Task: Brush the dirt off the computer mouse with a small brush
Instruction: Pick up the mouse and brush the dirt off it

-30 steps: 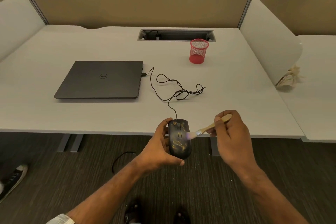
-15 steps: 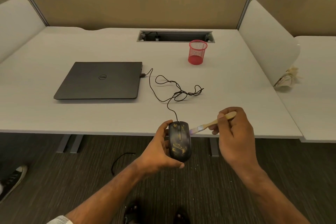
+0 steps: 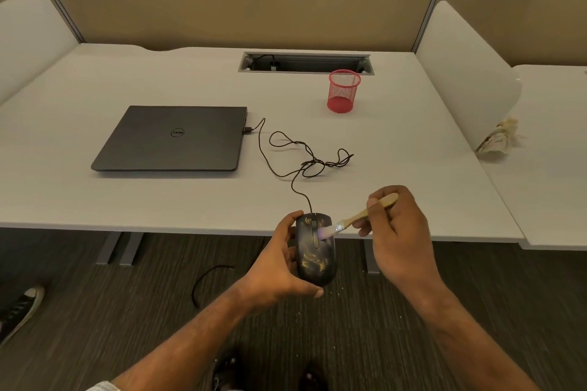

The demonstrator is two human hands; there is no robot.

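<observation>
**deskrat:** So the black plastic wired computer mouse [image 3: 315, 249] with yellowish dirt smeared on its back is held in the air just past the near edge of the pale grey worktop [image 3: 158, 200], over the carpet. The left hand [image 3: 279, 267] has its fingers wrapped round the mouse's left side and tail end. The right hand [image 3: 398, 233] pinches the wooden handle of the small flat paintbrush [image 3: 355, 219], with the pale bristles touching the mouse's right button, beside the scroll wheel.

**cablemonkey:** Biggest risk imo: grit getting swept into the wheel slot instead of off the shell. Strokes should run away from the wheel.

**deskrat:** Yeah. Also the thin black cord [image 3: 305, 162] lies tangled on the worktop beyond the mouse and runs to the closed dark grey laptop [image 3: 171, 140]. Pull the mouse further back and the plug could get tugged.

**cablemonkey:** The red mesh pen cup [image 3: 343, 90], far beyond the mouse, looks safe. The crumbs just land on the floor though, so that's a mess.
</observation>
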